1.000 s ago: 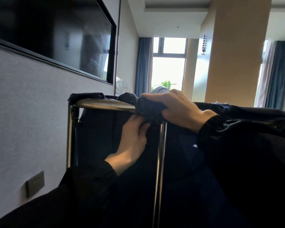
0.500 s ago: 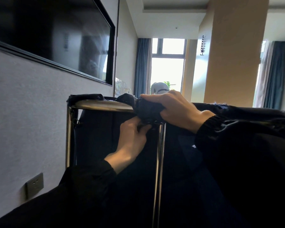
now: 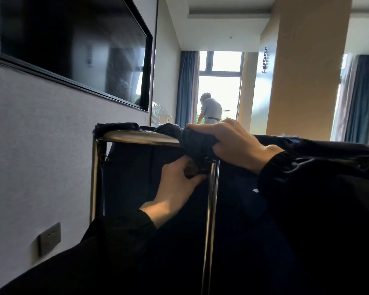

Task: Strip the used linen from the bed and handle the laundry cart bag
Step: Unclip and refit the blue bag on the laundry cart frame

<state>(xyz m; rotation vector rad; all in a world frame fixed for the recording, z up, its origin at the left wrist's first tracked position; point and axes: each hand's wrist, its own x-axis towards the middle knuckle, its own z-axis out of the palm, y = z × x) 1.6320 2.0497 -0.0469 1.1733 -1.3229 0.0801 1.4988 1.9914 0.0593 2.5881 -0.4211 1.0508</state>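
Note:
The laundry cart's chrome frame point(image 3: 136, 138) stands close in front of me, with the dark bag point(image 3: 132, 179) hanging inside it. The bag's rim is folded over the top rail. My right hand point(image 3: 232, 143) grips a bunched fold of the bag's rim on top of the frame's corner post point(image 3: 210, 209). Just below it, my left hand point(image 3: 177, 188) pinches a small dark fastener or strap of the bag beside the post. The bed and its linen are out of sight.
A grey wall with a black TV point(image 3: 73, 47) and a wall socket point(image 3: 49, 238) runs along the left, right beside the cart. Glassware point(image 3: 161, 117) sits behind the cart. A person point(image 3: 210, 108) bends by the far window. A tan column point(image 3: 307, 71) stands right.
My left hand's fingers have curled in and now pinch the strap below the corner. My right hand keeps its grip. The person at the window has come more into view.

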